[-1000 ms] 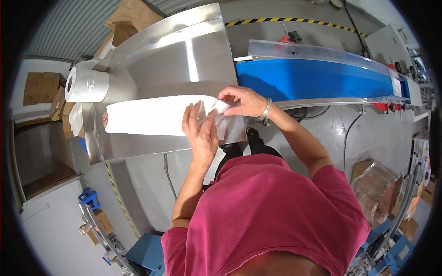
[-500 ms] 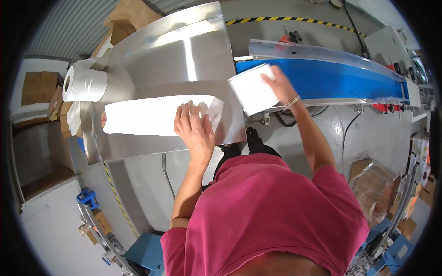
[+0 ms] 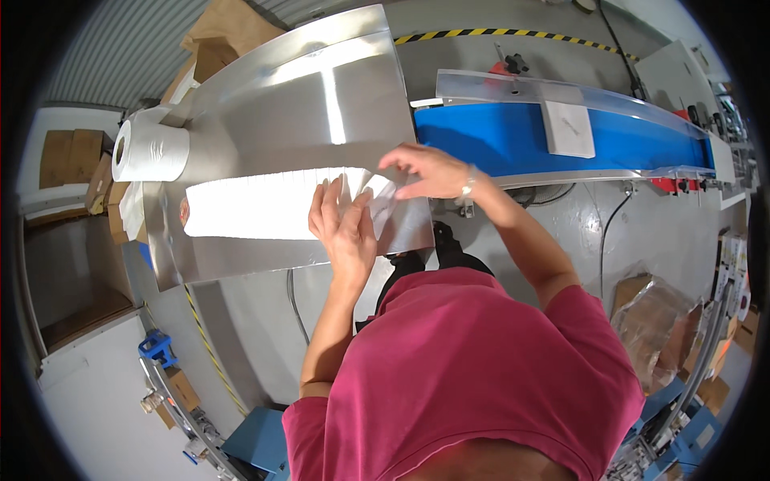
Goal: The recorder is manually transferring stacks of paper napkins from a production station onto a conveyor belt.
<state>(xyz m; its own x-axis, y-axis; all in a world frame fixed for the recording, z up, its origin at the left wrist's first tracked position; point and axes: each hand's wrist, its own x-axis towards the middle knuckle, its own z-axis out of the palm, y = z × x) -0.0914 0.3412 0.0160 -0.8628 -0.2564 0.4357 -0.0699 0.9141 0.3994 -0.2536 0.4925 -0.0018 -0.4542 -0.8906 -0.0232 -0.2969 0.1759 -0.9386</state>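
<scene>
The white packet row [image 3: 249, 205] runs left-right, its right end beside the right hand [image 3: 437, 175], fingers parted (left hand [image 3: 346, 228] splayed atop).

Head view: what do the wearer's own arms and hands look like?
Left hand and right hand: bare, no gloves. Short magenta sleeves, plain as far as visible, forearms uncovered. Pale, silvery bracelet on the right wrist; none visible on the left.

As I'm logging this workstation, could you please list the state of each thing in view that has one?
White stack: lying on the metal table
Left hand: resting on the stack
Right hand: open, near the stack's end
White packet: lying on the blue belt
White roll: lying on its side
</scene>
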